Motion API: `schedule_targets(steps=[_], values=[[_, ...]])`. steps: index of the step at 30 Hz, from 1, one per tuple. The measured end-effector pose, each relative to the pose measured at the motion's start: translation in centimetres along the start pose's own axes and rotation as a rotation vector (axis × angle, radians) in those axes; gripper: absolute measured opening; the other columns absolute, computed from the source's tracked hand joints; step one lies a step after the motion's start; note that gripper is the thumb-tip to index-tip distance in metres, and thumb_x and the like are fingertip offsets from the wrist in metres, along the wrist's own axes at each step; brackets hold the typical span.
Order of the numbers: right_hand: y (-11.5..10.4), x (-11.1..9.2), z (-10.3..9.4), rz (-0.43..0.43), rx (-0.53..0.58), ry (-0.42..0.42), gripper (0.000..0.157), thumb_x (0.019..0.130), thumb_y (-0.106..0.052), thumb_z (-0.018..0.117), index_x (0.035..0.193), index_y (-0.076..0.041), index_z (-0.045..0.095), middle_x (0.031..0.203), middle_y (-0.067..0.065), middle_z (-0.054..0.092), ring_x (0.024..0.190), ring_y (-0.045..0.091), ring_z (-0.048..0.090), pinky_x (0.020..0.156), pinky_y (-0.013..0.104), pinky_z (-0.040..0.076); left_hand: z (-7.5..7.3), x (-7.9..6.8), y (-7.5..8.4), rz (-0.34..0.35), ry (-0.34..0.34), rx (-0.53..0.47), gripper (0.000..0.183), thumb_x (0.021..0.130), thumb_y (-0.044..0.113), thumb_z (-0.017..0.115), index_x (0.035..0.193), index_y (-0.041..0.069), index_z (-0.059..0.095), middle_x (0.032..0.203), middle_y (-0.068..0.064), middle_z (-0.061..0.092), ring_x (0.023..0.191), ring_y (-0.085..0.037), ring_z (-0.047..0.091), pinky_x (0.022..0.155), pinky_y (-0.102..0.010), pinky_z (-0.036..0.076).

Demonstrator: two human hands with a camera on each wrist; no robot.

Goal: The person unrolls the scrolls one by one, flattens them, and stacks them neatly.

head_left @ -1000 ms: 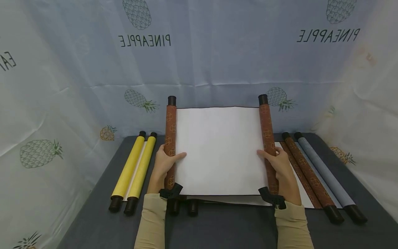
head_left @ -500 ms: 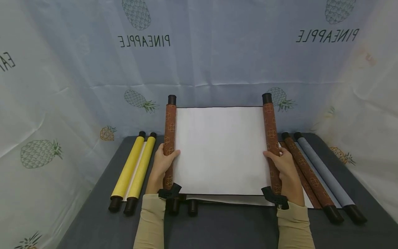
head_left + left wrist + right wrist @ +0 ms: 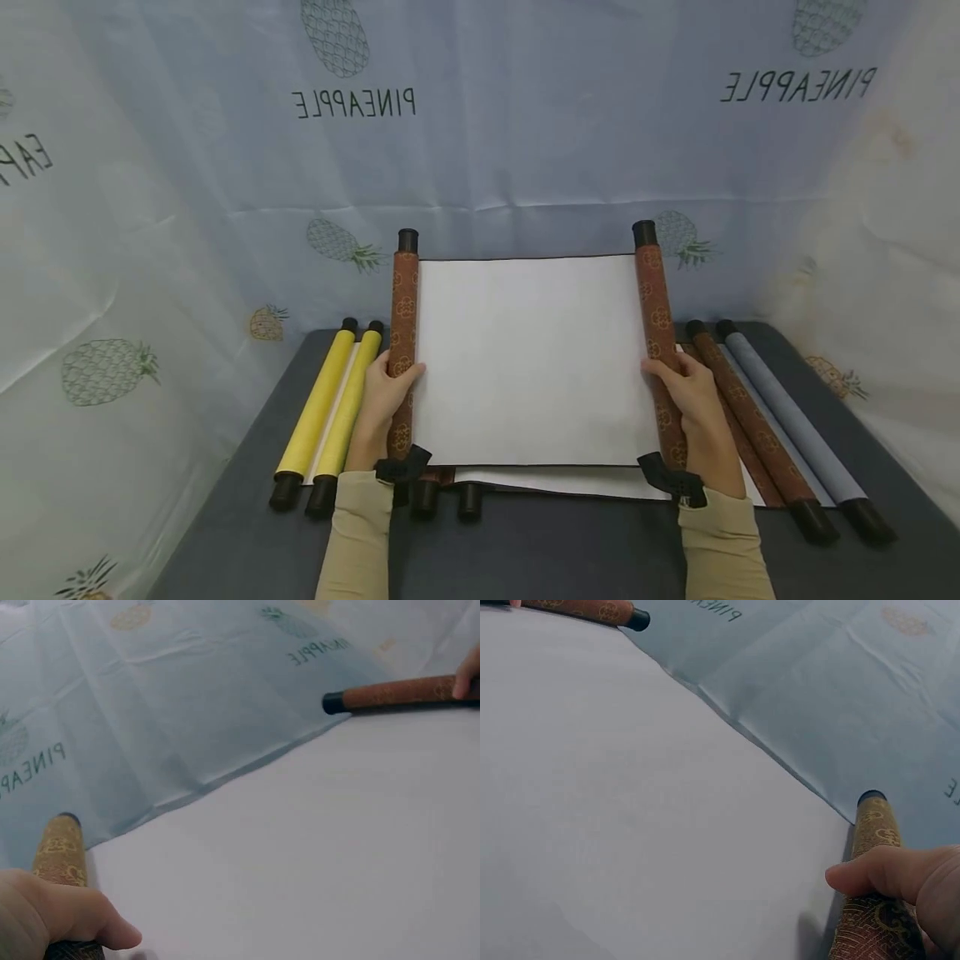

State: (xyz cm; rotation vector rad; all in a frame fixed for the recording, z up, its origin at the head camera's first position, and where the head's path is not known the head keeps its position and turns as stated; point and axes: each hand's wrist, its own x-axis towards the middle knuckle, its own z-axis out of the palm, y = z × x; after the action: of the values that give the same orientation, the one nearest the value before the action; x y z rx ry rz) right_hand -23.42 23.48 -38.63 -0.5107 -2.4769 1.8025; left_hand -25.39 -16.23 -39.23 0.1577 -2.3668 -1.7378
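Note:
A brown patterned scroll with black end knobs is held up in the head view, its white paper [image 3: 532, 358] spread between two rollers. My left hand [image 3: 382, 404] grips the left roller [image 3: 403, 308], thumb over the front by the paper. Around the right roller [image 3: 656, 300] my right hand [image 3: 696, 404] is curled in the same way. Each wrist view shows the near hand, the left hand [image 3: 67, 915] and the right hand [image 3: 900, 881], with its thumb across the brocade. The paper looks blank on this side. Most of the fingers are hidden behind the rollers.
Behind the held scroll, another partly unrolled brown scroll [image 3: 562, 480] lies on the dark table [image 3: 555, 554]. A yellow scroll [image 3: 318, 408] lies at left. At right are a brown roller [image 3: 757, 425] and a grey roller [image 3: 795, 408]. A pineapple-print curtain [image 3: 525, 150] surrounds the table.
Both hands have drawn the rollers farther apart, the left one slightly left and the right one to the right. A wider stretch of white paper shows between them.

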Motion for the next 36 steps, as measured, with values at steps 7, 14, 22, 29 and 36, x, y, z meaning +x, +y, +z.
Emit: schedule_targets(steps=[7, 14, 22, 29, 36], values=[[0.1, -0.1, -0.6, -0.026, -0.025, 0.025, 0.078, 0.094, -0.034, 0.058, 0.153, 0.000, 0.019, 0.155, 0.025, 0.027, 0.137, 0.038, 0.036, 0.111, 0.051, 0.035, -0.2, -0.1, -0.5, 0.047, 0.024, 0.020, 0.048, 0.088, 0.010, 0.066, 0.133, -0.003, 0.052, 0.118, -0.027, 0.061, 0.092, -0.022, 0.063, 0.071, -0.023, 0.049], [0.0, -0.4, -1.0, -0.054, -0.090, -0.040, 0.074, 0.101, -0.033, 0.044, 0.153, 0.005, 0.007, 0.154, 0.034, 0.020, 0.138, 0.045, 0.031, 0.112, 0.057, 0.032, -1.2, -0.2, 0.0, -0.006, -0.023, 0.018, 0.067, 0.092, 0.014, 0.061, 0.149, -0.003, 0.029, 0.150, -0.028, 0.037, 0.137, -0.042, 0.040, 0.109, -0.053, 0.039], [0.3, -0.1, -0.5, -0.122, -0.092, -0.038, 0.067, 0.103, -0.034, 0.033, 0.152, 0.004, 0.008, 0.150, 0.033, 0.027, 0.133, 0.041, 0.035, 0.104, 0.053, 0.036, -1.2, 0.1, 0.1, -0.005, -0.117, -0.100, 0.063, 0.098, 0.008, 0.048, 0.152, -0.002, 0.016, 0.153, -0.025, 0.032, 0.141, -0.039, 0.035, 0.116, -0.055, 0.031], [0.6, 0.2, -0.4, -0.083, -0.066, 0.015, 0.072, 0.100, -0.036, 0.038, 0.154, 0.001, 0.007, 0.156, 0.032, 0.019, 0.140, 0.044, 0.029, 0.109, 0.059, 0.033, -1.1, 0.0, 0.0, -0.024, -0.103, -0.090, 0.067, 0.096, 0.010, 0.051, 0.151, -0.003, 0.015, 0.151, -0.027, 0.032, 0.139, -0.041, 0.036, 0.114, -0.057, 0.031], [0.5, -0.2, -0.8, -0.021, -0.122, 0.085, 0.095, 0.089, -0.038, 0.065, 0.154, 0.001, 0.008, 0.160, 0.029, 0.010, 0.144, 0.050, 0.022, 0.112, 0.064, 0.029, -1.1, -0.1, -0.1, -0.058, -0.069, -0.009, 0.079, 0.089, 0.017, 0.064, 0.151, 0.001, 0.017, 0.143, -0.027, 0.038, 0.128, -0.039, 0.044, 0.107, -0.058, 0.040]])
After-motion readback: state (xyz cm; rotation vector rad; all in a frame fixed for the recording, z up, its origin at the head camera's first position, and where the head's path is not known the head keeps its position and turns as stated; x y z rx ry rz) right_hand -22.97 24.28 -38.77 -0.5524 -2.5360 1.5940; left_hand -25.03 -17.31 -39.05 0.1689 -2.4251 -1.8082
